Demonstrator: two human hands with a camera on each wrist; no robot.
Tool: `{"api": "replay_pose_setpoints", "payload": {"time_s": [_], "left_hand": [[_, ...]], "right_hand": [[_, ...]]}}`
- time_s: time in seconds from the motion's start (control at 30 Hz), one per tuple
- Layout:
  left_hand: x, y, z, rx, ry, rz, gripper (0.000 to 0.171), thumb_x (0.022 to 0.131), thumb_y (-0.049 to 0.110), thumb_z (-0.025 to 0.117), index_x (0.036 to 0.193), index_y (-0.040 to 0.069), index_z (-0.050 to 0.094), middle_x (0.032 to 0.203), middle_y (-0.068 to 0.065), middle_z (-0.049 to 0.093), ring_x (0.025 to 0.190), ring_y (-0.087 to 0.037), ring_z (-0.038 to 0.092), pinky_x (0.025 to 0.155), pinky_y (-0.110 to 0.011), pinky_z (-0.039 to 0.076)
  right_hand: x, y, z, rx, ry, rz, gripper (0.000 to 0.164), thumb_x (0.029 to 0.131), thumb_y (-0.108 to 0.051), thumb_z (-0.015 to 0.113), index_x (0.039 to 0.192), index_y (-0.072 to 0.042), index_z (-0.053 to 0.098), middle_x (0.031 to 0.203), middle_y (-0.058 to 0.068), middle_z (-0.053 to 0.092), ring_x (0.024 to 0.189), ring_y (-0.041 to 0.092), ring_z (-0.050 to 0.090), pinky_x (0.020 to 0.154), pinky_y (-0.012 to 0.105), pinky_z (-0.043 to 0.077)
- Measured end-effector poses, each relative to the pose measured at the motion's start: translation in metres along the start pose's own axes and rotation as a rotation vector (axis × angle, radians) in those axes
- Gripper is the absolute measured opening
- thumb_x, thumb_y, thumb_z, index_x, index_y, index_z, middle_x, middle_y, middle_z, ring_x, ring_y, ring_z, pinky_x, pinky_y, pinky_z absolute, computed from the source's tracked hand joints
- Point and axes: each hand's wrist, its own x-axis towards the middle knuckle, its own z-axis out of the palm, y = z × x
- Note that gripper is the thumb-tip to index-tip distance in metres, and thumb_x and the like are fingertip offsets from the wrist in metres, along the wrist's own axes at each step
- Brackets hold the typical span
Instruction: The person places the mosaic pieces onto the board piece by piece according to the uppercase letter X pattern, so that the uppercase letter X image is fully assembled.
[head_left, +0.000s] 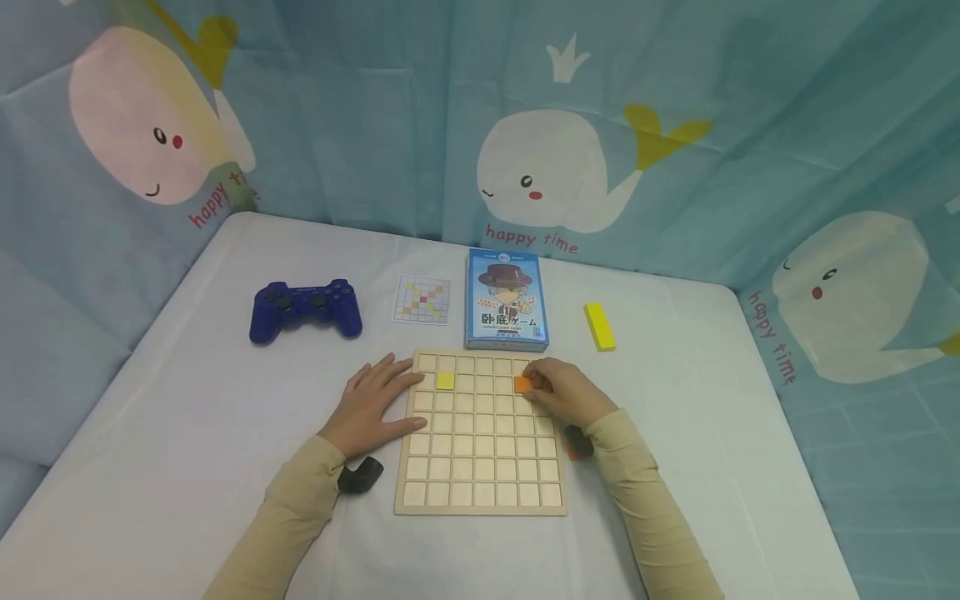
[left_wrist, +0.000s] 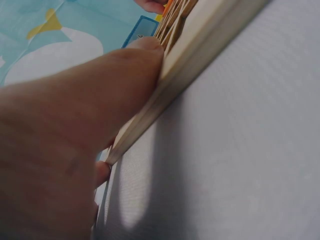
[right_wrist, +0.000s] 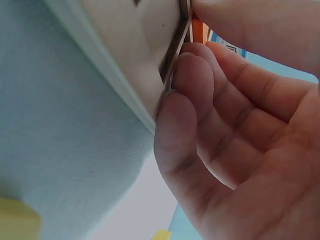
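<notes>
A wooden grid board [head_left: 483,517] lies on the white table in the head view. My left hand [head_left: 367,410] rests at its left edge with fingers spread, the thumb [left_wrist: 132,70] lying over the rim. At the upper right squares, my right hand [head_left: 570,393] pinches an orange tile [head_left: 522,384] between thumb and fingers. In the right wrist view this orange tile [right_wrist: 199,31] shows between the thumb and index finger, while the other fingers curl close to the board. A yellow tile [head_left: 446,381] sits in a square near the upper left.
Behind the board stand a blue game box [head_left: 506,304] and a small printed grid card [head_left: 422,300]. A blue game controller [head_left: 305,311] lies at the back left, a yellow bar [head_left: 600,327] at the back right. Something orange [head_left: 573,455] is partly hidden beneath the right wrist.
</notes>
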Motion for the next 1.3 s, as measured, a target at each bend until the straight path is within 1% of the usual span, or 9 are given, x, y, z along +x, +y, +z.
{"api": "replay_pose_setpoints", "payload": {"time_s": [0.37,0.53,0.63,0.77,0.87,0.97,1.03,1.17,1.3], "left_hand": [[0.0,0.001,-0.001,0.001,0.0,0.004,0.07,0.082,0.053,0.067,0.14,0.019,0.049,0.152,-0.007,0.036,0.145,-0.033,0.019,0.118,-0.055,0.008],[0.0,0.001,-0.001,0.0,-0.004,-0.002,0.069,0.082,0.053,0.067,0.14,0.019,0.049,0.152,-0.007,0.036,0.145,-0.032,0.019,0.118,-0.054,0.008],[0.0,0.001,-0.001,0.001,-0.013,-0.01,0.07,0.083,0.054,0.066,0.141,0.02,0.048,0.152,-0.006,0.035,0.146,-0.031,0.018,0.118,-0.054,0.008],[0.0,0.0,-0.001,0.006,-0.021,-0.017,0.071,0.082,0.056,0.065,0.141,0.02,0.048,0.153,-0.005,0.035,0.146,-0.031,0.017,0.119,-0.053,0.007],[0.001,0.0,0.001,0.002,-0.023,-0.018,0.071,0.082,0.056,0.066,0.141,0.02,0.048,0.153,-0.005,0.035,0.146,-0.031,0.017,0.119,-0.053,0.007],[0.001,0.001,0.003,-0.002,-0.021,-0.015,0.071,0.082,0.056,0.066,0.141,0.019,0.048,0.153,-0.006,0.035,0.146,-0.031,0.017,0.118,-0.053,0.007],[0.0,0.0,0.003,-0.002,-0.02,-0.013,0.071,0.082,0.055,0.066,0.141,0.019,0.048,0.152,-0.006,0.035,0.146,-0.032,0.018,0.118,-0.054,0.007],[0.0,0.0,0.002,0.003,-0.017,-0.013,0.071,0.082,0.054,0.067,0.141,0.019,0.048,0.152,-0.006,0.035,0.146,-0.032,0.017,0.118,-0.054,0.007],[0.001,0.0,0.0,0.004,-0.015,-0.012,0.07,0.082,0.055,0.067,0.14,0.019,0.049,0.152,-0.005,0.035,0.146,-0.031,0.017,0.118,-0.054,0.007]], "right_hand": [[0.0,-0.002,-0.001,-0.002,-0.007,0.008,0.025,0.088,-0.016,0.07,0.11,-0.006,0.062,0.087,-0.002,0.06,0.079,0.011,0.053,0.071,0.028,0.049],[-0.011,-0.002,-0.007,-0.018,0.018,0.023,0.029,0.088,-0.018,0.07,0.113,-0.006,0.061,0.09,-0.001,0.061,0.081,0.011,0.055,0.074,0.03,0.05],[-0.031,-0.003,-0.015,-0.041,0.031,0.08,0.031,0.089,-0.019,0.069,0.116,-0.005,0.061,0.091,-0.001,0.061,0.082,0.012,0.056,0.074,0.031,0.052],[-0.067,0.0,-0.023,-0.065,0.047,0.193,0.033,0.09,-0.021,0.067,0.118,-0.006,0.06,0.092,-0.002,0.06,0.081,0.011,0.056,0.07,0.029,0.052],[-0.098,0.006,-0.021,-0.083,0.097,0.247,0.034,0.088,-0.02,0.07,0.118,-0.006,0.061,0.096,-0.001,0.06,0.081,0.01,0.055,0.067,0.027,0.052],[-0.127,0.013,-0.013,-0.103,0.169,0.265,0.035,0.085,-0.016,0.073,0.116,-0.005,0.061,0.104,0.004,0.059,0.084,0.011,0.057,0.067,0.027,0.054],[-0.142,0.016,-0.007,-0.114,0.205,0.277,0.034,0.084,-0.014,0.074,0.114,-0.006,0.061,0.107,0.006,0.057,0.084,0.012,0.057,0.065,0.026,0.053],[-0.16,0.019,0.003,-0.134,0.251,0.313,0.033,0.081,-0.016,0.077,0.11,-0.006,0.063,0.108,0.007,0.056,0.082,0.011,0.054,0.064,0.026,0.051],[-0.166,0.018,0.01,-0.127,0.25,0.395,0.032,0.081,-0.015,0.077,0.109,-0.007,0.064,0.109,0.007,0.056,0.086,0.015,0.057,0.07,0.031,0.053]]}}
